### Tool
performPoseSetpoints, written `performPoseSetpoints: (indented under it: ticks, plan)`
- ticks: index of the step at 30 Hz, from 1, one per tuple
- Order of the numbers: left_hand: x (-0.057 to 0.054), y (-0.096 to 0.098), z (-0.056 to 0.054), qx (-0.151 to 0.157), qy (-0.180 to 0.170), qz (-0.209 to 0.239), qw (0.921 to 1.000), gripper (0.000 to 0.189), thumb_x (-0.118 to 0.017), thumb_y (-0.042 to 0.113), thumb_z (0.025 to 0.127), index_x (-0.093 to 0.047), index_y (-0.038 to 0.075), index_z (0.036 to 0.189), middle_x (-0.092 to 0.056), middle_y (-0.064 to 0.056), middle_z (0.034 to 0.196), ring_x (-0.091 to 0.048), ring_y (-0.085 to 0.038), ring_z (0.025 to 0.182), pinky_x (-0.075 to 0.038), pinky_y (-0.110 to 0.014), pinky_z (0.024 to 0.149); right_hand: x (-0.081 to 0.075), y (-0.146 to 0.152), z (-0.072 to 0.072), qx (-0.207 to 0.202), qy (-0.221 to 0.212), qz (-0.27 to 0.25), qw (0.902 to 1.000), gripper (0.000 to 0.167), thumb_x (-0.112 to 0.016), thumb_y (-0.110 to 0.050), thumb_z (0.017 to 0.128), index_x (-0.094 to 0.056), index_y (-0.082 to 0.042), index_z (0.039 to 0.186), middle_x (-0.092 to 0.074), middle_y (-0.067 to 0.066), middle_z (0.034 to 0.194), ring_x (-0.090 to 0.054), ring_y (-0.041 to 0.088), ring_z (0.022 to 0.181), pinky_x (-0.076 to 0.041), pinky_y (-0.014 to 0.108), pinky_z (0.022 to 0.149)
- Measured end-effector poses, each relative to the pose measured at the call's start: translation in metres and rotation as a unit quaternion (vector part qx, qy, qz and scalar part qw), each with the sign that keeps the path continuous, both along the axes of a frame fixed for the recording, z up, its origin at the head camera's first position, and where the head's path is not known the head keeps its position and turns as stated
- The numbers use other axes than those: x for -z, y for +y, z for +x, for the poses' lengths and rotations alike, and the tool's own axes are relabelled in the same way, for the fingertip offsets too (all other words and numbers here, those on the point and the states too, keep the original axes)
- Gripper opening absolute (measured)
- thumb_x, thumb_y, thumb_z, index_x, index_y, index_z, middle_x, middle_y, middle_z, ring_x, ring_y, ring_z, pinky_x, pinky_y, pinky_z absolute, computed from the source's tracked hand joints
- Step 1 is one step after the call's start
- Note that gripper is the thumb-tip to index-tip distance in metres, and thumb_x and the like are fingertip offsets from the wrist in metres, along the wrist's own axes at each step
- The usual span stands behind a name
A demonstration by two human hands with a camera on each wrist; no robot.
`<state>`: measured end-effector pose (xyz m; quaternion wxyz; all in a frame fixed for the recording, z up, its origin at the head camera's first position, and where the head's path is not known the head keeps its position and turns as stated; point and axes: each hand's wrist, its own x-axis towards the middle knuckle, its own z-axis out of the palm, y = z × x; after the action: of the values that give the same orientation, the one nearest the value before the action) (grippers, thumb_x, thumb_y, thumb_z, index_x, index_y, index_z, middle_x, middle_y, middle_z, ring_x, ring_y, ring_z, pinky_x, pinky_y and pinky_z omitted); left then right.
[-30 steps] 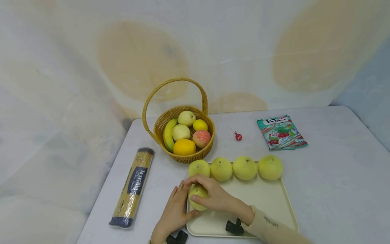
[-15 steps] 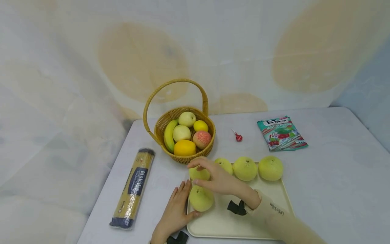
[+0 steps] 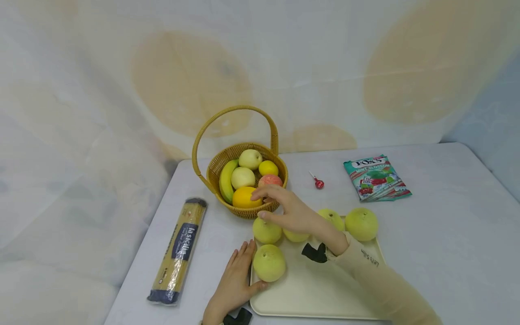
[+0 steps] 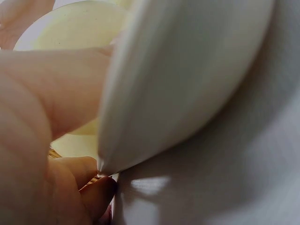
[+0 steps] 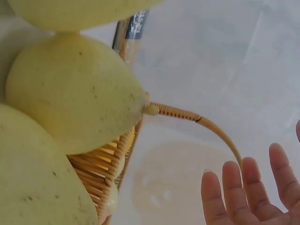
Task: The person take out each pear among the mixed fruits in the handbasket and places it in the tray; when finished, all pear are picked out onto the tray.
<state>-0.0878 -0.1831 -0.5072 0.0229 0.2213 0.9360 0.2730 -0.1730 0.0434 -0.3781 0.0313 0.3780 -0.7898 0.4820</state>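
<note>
In the head view, a cream tray [image 3: 310, 293] bears several round yellow-green fruits with short stems. A row [image 3: 361, 224] of them runs along its far edge, and a single fruit [image 3: 269, 264] sits in front of the row's left end. My left hand [image 3: 232, 280] rests at the tray's left edge, fingers extended along the side and thumb over the rim beside that fruit. Above the row my right hand [image 3: 295, 212] hovers, fingers loosely bent and holding nothing, overlapping part of the basket in this view. The right wrist view shows its fingers [image 5: 253, 192] spread apart from the speckled fruit [image 5: 77, 93].
Behind the tray stands a wicker basket [image 3: 211, 174] with a tall handle, holding a banana [image 3: 226, 180], a peach [image 3: 271, 180] and other fruits. A spaghetti pack [image 3: 178, 253] lies at left. A lollipop [image 3: 319, 184] and a Fox's candy bag [image 3: 377, 178] lie at the back right.
My right hand has let go of the front left fruit and moved away, up over the row towards the basket. My left hand has stayed at the tray's edge.
</note>
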Motion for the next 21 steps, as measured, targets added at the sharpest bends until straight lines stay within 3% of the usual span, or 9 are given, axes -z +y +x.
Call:
performPoseSetpoints:
  ticks: [9, 21]
  plan:
    - [0.000, 0.000, 0.000, 0.000, -0.006, 0.003, 1.0000, 0.101, -0.068, 0.060, 0.078, -0.031, 0.000, 0.150, -0.035, -0.014, 0.156, -0.028, -0.034, 0.146, -0.017, -0.051, 0.120, -0.009, 0.003, -0.021, 0.014, -0.017, -0.011, 0.9997, 0.031, -0.063, -0.008, 0.093, -0.057, -0.003, 0.122, -0.057, 0.012, 0.130, -0.057, 0.028, 0.118, -0.052, 0.049, 0.097]
    - [-0.001, 0.001, 0.000, 0.000, -0.012, 0.008, 0.9999, 0.101, -0.069, 0.058, 0.078, -0.030, 0.001, 0.151, -0.035, -0.015, 0.156, -0.027, -0.033, 0.147, -0.014, -0.048, 0.121, -0.013, 0.005, -0.042, 0.053, -0.069, 0.008, 0.9962, 0.036, -0.060, -0.015, 0.096, -0.054, -0.001, 0.129, -0.058, 0.017, 0.132, -0.054, 0.031, 0.122, -0.046, 0.052, 0.105]
